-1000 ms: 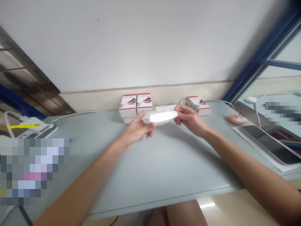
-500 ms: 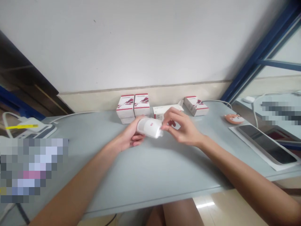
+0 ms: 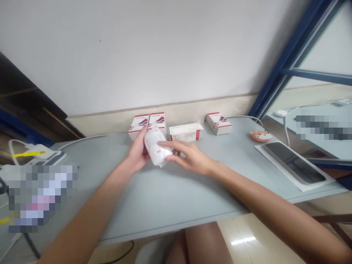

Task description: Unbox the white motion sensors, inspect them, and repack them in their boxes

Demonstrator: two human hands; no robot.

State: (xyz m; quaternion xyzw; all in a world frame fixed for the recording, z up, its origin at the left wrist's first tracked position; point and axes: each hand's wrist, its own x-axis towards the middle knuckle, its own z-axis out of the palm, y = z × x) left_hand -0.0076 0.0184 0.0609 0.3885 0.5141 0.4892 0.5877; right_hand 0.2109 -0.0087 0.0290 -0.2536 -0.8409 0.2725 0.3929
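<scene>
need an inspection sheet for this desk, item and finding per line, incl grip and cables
Surface: grey tabletop against a wall.
In hand: white item in clear wrap.
Boxes: two red-white boxes side by side behind the item; third box farther right; white box between, end flap open.
Clutter: power strip with yellow tag, left; orange object and dark slab on white sheet, right.
Grips: left grip holds the item; right grip touches it, firmness unclear.
Cables: white cable, left rear; another white cable, right rear; black cable below the tabletop.
Surroundings: blue frame, tiled floor.
</scene>
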